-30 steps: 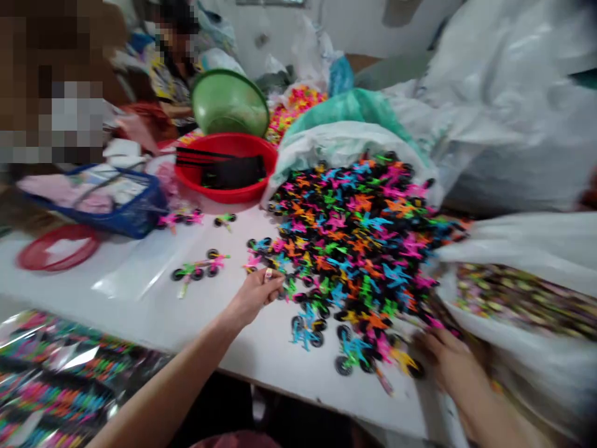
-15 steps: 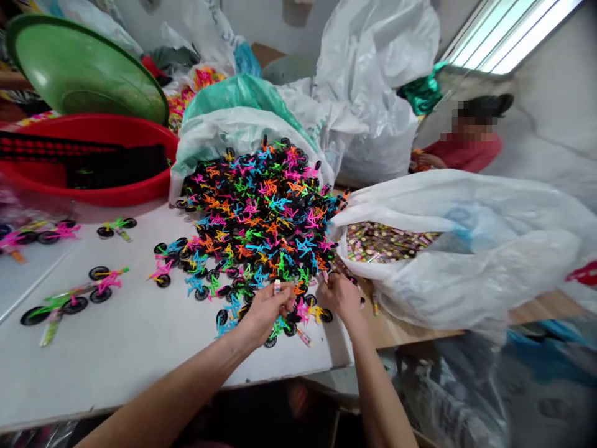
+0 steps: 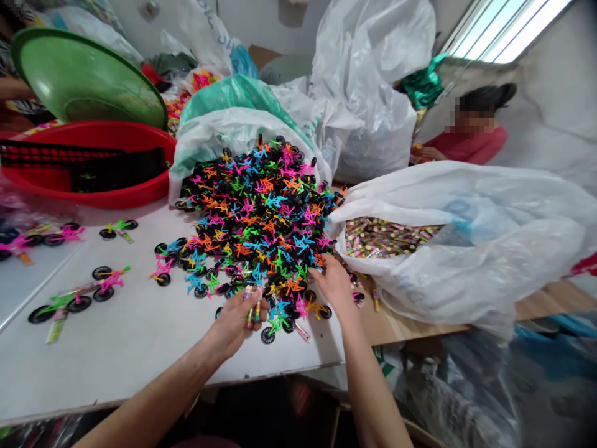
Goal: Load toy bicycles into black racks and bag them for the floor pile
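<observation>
My left hand [image 3: 233, 320] is closed around several small printed tubes [image 3: 253, 310] that look like candy tubes, low over the white table in front of the pile. The pile [image 3: 261, 218] is made of small plastic toy bicycles in pink, green, blue, orange and yellow, with black wheels. At its right front edge is my right hand [image 3: 333, 283], fingers stretched out among the bicycles; I see nothing held in them. Between my hands lie a green toy bicycle [image 3: 278, 325] and a loose tube [image 3: 303, 333].
Toy bicycles spill from a white and green sack [image 3: 233, 93]. To the right, a white sack [image 3: 466, 261] lies open, full of tubes [image 3: 387, 236]. At left stand a red basin [image 3: 116, 193] and a green basin [image 3: 93, 74]. A person [image 3: 476, 140] sits at far right.
My left hand has moved left and toward me, and the tubes in it now show clearly. My right hand has shifted slightly left and up onto the edge of the bicycle pile.
</observation>
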`<move>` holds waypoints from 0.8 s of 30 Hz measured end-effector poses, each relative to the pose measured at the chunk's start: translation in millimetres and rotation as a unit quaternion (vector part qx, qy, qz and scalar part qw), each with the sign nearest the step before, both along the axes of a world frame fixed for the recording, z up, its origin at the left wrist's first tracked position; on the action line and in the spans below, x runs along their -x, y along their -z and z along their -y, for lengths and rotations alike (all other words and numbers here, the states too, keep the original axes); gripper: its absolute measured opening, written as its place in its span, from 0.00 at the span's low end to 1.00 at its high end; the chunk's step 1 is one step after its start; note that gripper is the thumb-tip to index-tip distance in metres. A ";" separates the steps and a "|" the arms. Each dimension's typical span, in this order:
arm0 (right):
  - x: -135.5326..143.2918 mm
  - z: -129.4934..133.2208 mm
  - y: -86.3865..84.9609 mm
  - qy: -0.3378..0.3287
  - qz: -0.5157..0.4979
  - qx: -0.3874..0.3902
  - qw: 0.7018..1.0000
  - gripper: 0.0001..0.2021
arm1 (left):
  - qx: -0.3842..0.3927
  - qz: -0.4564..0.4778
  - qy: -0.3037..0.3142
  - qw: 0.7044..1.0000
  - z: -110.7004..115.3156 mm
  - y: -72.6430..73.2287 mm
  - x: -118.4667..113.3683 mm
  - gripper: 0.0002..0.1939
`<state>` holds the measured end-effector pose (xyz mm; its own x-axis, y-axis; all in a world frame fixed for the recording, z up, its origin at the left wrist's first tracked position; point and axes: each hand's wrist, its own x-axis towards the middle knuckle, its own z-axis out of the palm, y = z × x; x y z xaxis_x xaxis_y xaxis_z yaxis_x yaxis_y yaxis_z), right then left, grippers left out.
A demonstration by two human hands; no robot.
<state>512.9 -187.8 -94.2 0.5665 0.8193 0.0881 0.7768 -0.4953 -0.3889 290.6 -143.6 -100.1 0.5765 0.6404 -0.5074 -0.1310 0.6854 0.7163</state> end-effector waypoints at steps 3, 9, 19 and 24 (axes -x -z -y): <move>-17.0 -17.8 2.7 0.053 0.015 0.028 0.998 0.19 | 0.044 0.036 0.018 0.998 -2.3 -9.0 -5.4 0.16; 13.4 9.1 -21.5 0.051 -0.216 -0.213 0.952 0.19 | -0.101 0.060 -0.011 0.993 -16.7 -19.6 -43.9 0.17; 94.7 9.7 -41.4 -0.274 -0.238 -0.128 0.923 0.14 | -0.115 0.014 0.063 0.991 -31.9 -17.3 7.9 0.22; 93.8 0.5 -39.3 -0.298 -0.141 -0.174 0.928 0.11 | -0.086 0.024 0.105 0.990 -30.4 -22.3 32.8 0.22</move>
